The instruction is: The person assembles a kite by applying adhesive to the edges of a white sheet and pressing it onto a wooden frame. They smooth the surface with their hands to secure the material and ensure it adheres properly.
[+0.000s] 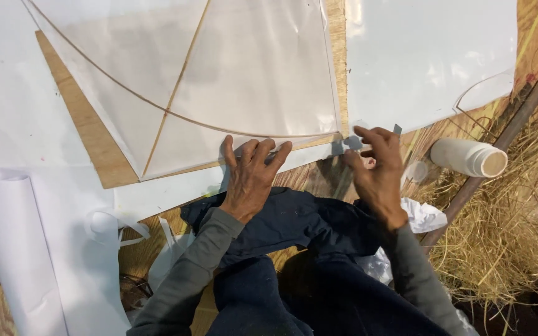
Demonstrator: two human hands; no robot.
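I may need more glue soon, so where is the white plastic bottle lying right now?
In the head view the white plastic bottle lies on its side at the right, on the straw beside the dark wooden stick, just right of the right hand.

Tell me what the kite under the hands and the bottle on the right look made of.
Kite: thin translucent paper or plastic film, slightly glossy, since the board shows through it; its sticks look like split bamboo, thin and tan. Bottle: likely matte off-white plastic, lying on its side. The left hand presses the kite's edge.
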